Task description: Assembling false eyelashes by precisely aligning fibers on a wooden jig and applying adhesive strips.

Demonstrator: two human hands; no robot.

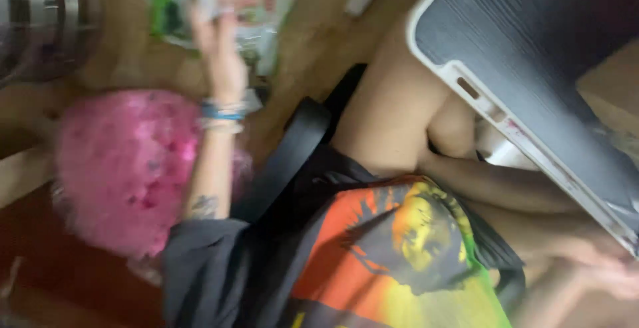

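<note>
nearest the lens is my black shirt [266,268] with its orange, yellow and green print, filling the lower middle of the head view, which is blurred throughout. my left hand [216,38] stretches away toward the floor, bracelets at the wrist, its grip touching a crinkled green-and-clear plastic bag [256,8] lying on the wooden floor [319,41]; whether the fingers are closed on the bag i cannot tell. just beside my forearm sits a fluffy pink cushion [123,168]. my right hand [599,268] is a smear at the lower right, under the edge of the dark white-rimmed desk [532,68], its grip unreadable.
</note>
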